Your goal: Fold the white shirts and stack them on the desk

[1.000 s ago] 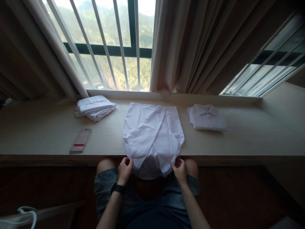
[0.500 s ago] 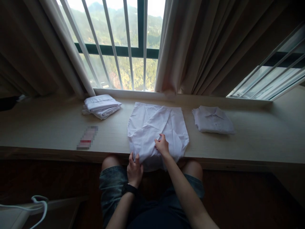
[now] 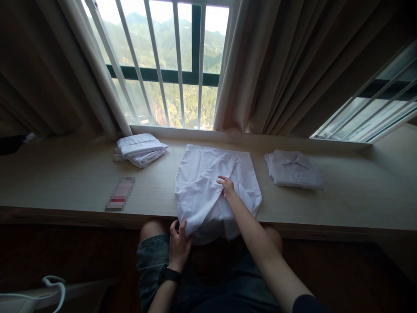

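A white shirt (image 3: 198,178) lies spread in front of me, its near end hanging over the front edge of the tabletop. My left hand (image 3: 180,248), with a dark watch on the wrist, grips the shirt's near left corner with bent fingers. On the middle of the shirt, my right hand (image 3: 227,187) pinches a fold of the cloth, some fingers pointing left. From that hand a crease runs down toward the left corner. The underside of the shirt is hidden.
On the long pale tabletop (image 3: 352,191), a stack of folded white garments (image 3: 140,148) sits at left and a folded white collared shirt (image 3: 293,167) at right. A blurred-out flat object (image 3: 120,194) lies front left. Behind are curtains (image 3: 276,65) and a barred window (image 3: 169,65).
My right hand has moved slightly right and away from me, drawing a fold of the shirt with it. My left hand has come a little closer to me, at the corner.
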Tool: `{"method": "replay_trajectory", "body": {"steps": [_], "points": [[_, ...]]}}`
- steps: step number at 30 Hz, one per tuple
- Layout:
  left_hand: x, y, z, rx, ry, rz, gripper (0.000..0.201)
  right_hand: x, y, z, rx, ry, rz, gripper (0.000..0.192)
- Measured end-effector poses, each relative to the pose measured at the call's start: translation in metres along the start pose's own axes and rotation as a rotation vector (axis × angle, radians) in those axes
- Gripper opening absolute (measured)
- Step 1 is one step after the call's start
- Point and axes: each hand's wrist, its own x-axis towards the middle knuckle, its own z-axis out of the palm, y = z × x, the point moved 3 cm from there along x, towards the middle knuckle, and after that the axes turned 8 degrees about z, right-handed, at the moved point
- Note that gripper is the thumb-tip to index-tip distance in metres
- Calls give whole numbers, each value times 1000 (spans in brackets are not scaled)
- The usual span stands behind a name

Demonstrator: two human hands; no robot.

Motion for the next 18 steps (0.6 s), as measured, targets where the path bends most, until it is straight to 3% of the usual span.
{"method": "replay_trajectory", "body": {"steps": [4,10,18], "points": [[-1,-3,6,85,-75,-5,75,35,-17,-5,146,-33,46,52],[1,-4,3,8,-82,72,86,64,-20,-35,327,46,44,61],[-4,-13,14,-87,-110,18,95,108,-47,-48,441,-75,26,60]]}}
